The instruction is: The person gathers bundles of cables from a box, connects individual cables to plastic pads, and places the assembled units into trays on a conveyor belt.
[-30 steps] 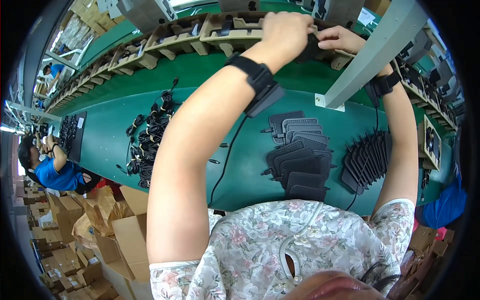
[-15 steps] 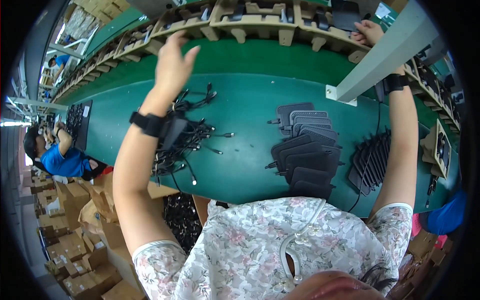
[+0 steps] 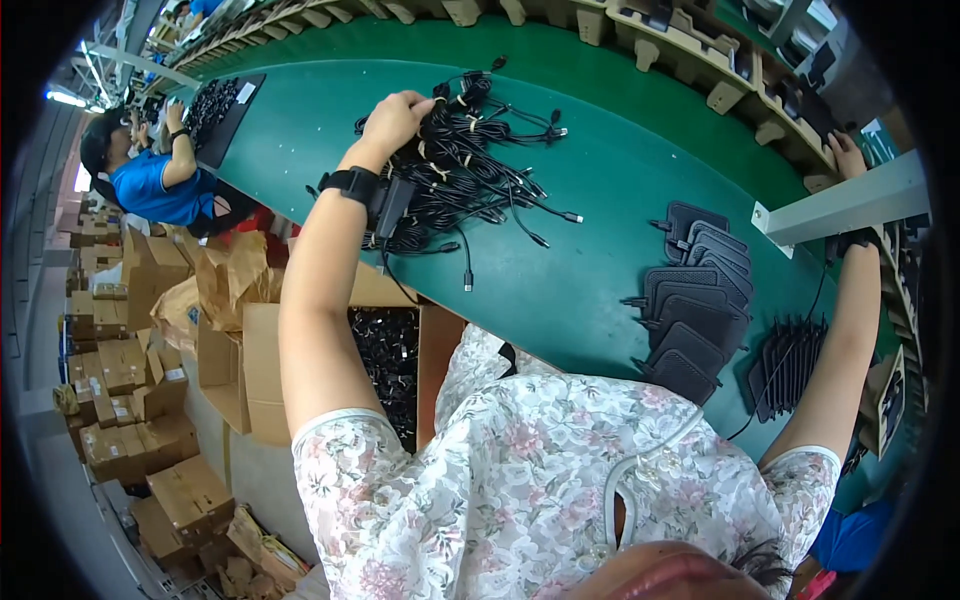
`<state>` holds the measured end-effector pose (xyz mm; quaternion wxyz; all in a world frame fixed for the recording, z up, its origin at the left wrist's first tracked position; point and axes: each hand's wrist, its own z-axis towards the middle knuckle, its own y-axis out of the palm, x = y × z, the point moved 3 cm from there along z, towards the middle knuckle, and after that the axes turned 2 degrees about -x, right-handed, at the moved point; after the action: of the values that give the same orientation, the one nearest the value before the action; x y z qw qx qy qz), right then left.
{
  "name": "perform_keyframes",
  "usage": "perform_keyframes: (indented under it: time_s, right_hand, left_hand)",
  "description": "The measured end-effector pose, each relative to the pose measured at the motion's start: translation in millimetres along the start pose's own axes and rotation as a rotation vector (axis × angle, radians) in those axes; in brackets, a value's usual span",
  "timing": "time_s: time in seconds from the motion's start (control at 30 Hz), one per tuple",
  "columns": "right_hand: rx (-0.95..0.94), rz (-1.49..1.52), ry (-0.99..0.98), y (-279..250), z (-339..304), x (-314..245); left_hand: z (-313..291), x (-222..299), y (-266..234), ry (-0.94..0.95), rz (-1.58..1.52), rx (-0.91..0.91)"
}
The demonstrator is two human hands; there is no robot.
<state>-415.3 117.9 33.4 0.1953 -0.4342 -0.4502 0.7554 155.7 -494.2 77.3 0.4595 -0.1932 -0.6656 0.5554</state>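
My left hand (image 3: 396, 122) reaches into a heap of black cables (image 3: 455, 155), tied in coiled bundles with tan bands. Its fingers are closed on a cable bundle (image 3: 437, 103) at the heap's upper left edge. Far to the right, my right hand (image 3: 850, 158) is beside the row of moulded trays, its fingers at the lower edge of a flat black panel (image 3: 814, 108); the pole and the picture's rim crowd this spot. Dark bands circle both wrists. Between my arms lies a fanned stack of black textured panels (image 3: 695, 300) with short plugs.
Brown pulp trays (image 3: 690, 45) holding black parts line the table's far edge. A grey metal pole (image 3: 850, 200) rises at the right. More black panels (image 3: 785, 370) stand close by my right forearm. An open carton of black items (image 3: 385, 360) is below the left table edge. A co-worker (image 3: 160, 185) sits at far left.
My left hand has come down from near the trays onto the cable heap and closed on a bundle. The view has swung, showing more of the left side. My right hand stays by the flat panel.
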Motion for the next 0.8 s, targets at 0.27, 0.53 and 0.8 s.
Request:
perform_keyframes:
  time_s: [0.27, 0.53, 0.8]
  right_hand:
    - [0.287, 0.045, 0.131, -15, -30, -2]
    - [1.074, 0.989, -0.039, -235, -228, 29]
    - [0.143, 0.023, -0.837, -4, -259, -442]
  left_hand:
    - [29, 44, 18, -0.141, 0.427, -0.305]
    - [-29, 126, -34, 0.447, -0.021, 0.455]
    - [-107, 244, 19, 1.026, -0.282, 0.222]
